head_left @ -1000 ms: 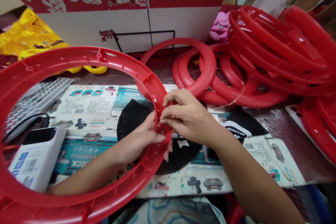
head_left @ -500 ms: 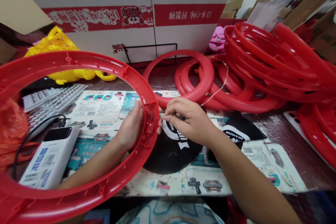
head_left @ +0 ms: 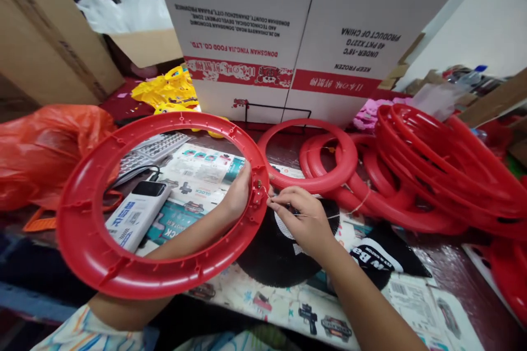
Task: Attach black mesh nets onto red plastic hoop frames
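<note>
I have the red ring (head_left: 88,236) up in front of me, over the desk (head_left: 450,258), its ribbed hollow side facing me. My left hand (head_left: 240,189) is curled around its rim at three o'clock, with fingers partly hidden behind, and that forearm passes behind the ring. My right hand (head_left: 302,216), just outside the same spot, is nearly closed, thumb and forefinger pinched on a thin wire (head_left: 359,205) that trails away toward three o'clock. From the ring, the black mesh disc (head_left: 280,260) lies between three and four o'clock, the loose red rings (head_left: 349,159) between two and three, and the orange bag (head_left: 45,159) between nine and ten. Through its opening I see a white box (head_left: 132,214) toward nine o'clock.
</note>
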Demonstrator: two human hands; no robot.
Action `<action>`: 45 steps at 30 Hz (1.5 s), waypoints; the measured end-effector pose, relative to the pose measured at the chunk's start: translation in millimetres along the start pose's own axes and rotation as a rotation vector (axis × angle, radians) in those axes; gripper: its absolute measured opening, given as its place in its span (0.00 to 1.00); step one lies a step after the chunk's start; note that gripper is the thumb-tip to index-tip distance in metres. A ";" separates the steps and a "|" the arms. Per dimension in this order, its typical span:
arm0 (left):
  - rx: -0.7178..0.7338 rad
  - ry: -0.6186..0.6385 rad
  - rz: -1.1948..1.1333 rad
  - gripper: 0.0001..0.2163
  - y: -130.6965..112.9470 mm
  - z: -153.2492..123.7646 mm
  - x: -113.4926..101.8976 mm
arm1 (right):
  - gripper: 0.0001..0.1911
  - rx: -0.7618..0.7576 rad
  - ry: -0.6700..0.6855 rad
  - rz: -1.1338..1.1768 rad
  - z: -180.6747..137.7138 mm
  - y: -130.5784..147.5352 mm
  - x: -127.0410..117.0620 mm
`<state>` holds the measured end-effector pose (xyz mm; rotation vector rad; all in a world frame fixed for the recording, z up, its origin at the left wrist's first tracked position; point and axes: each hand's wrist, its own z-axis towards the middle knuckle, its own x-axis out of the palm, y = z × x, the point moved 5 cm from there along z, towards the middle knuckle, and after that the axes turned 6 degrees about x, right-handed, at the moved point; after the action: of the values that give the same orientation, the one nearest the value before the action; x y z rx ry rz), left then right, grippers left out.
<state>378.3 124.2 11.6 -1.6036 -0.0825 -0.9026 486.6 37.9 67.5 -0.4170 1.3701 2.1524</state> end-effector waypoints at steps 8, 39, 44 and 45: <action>0.083 -0.070 0.014 0.26 -9.9 -2.7 -0.4 | 0.07 -0.055 -0.089 -0.024 -9.0 14.5 13.6; 0.384 -0.506 0.000 0.21 -22.2 1.8 -18.7 | 0.09 -0.377 -0.180 -0.196 -26.9 22.5 44.1; 0.404 -0.521 0.019 0.22 -25.7 1.7 -19.6 | 0.09 -0.416 -0.174 -0.195 -29.3 24.1 43.6; 0.408 -0.525 0.022 0.23 -26.4 1.5 -19.6 | 0.09 -0.405 -0.182 -0.180 -29.6 24.2 43.5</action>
<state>351.7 140.9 21.6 -1.4111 -0.5782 -0.3925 436.3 15.4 49.4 -0.4623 0.7653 2.2492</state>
